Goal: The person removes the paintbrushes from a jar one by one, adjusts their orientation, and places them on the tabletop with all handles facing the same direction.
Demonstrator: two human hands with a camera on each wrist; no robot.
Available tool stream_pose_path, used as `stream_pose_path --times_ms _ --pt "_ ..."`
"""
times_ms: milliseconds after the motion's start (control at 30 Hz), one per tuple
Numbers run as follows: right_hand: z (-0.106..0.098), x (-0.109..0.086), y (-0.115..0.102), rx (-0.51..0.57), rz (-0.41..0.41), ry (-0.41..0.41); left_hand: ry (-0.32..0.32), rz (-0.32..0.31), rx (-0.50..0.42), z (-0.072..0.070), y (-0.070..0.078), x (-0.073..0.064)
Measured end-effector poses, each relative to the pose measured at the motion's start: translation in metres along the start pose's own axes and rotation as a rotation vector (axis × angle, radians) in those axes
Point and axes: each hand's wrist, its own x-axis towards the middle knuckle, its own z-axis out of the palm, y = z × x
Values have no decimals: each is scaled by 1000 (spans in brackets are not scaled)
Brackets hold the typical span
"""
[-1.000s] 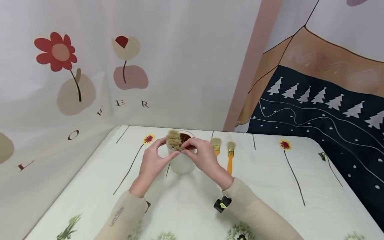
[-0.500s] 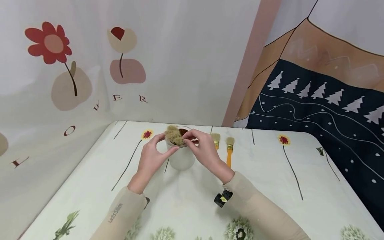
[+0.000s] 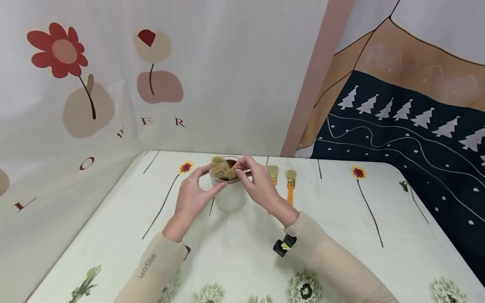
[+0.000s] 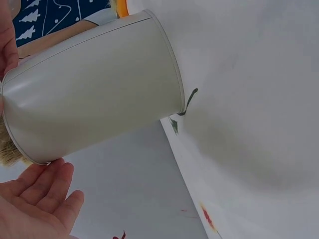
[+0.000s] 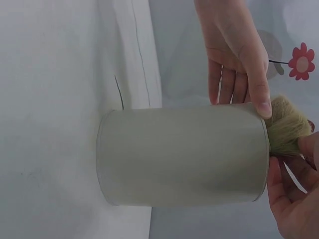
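Note:
A pale grey-white flowerpot point(image 3: 230, 198) stands on the table, with dark brown material visible inside its mouth. Fluffy yellow-green dry moss point(image 3: 221, 169) lies in the pot's opening, toward the left side. My left hand point(image 3: 192, 200) holds the rim from the left, thumb in front and fingers behind; the right wrist view shows this left hand point(image 5: 241, 59) on the pot point(image 5: 184, 154). With thumb and forefinger my right hand point(image 3: 259, 183) pinches the moss at the right of the opening. In the right wrist view the moss point(image 5: 286, 127) bulges past the rim between both hands.
Two brushes with orange handles lie behind and right of the pot: one brush point(image 3: 273, 171) is partly hidden by my right hand, the other brush point(image 3: 291, 185) lies beside it. Flower-print cloth point(image 3: 341, 235) covers the table. Printed curtains point(image 3: 235, 84) hang behind.
My right hand has shifted slightly up and right along the opening, and the moss has spread toward the right. The left hand stays on the rim. The head view has tilted slightly down.

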Motion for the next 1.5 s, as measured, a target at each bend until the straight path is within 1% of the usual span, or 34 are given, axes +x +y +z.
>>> stream_pose_path --times_ms 200,400,533,600,667,767,900,1000,1133,1300,1500 --pt "-1 2 7 20 -9 -47 -25 -18 53 -2 1 3" --pt "-1 2 10 49 -15 -76 8 -50 94 -1 4 5" --pt "-1 2 9 85 -1 -63 28 -67 100 1 6 6" --pt "-3 3 7 110 -1 -32 31 -69 98 1 8 6" --pt "-6 5 5 140 -7 19 24 -63 97 1 8 6" --pt "-14 11 0 190 -27 100 1 -50 83 1 7 6" --pt "-27 20 -5 240 -62 182 -27 -35 69 2 5 3" --pt "-36 27 -7 250 -93 237 -22 -22 68 4 3 1" --pt "-48 35 -11 252 -113 303 -3 -13 71 5 3 0" --pt "-63 43 -15 291 -127 372 8 -17 83 3 5 0" --pt "-81 50 -16 327 -124 442 9 -25 94 0 6 0"
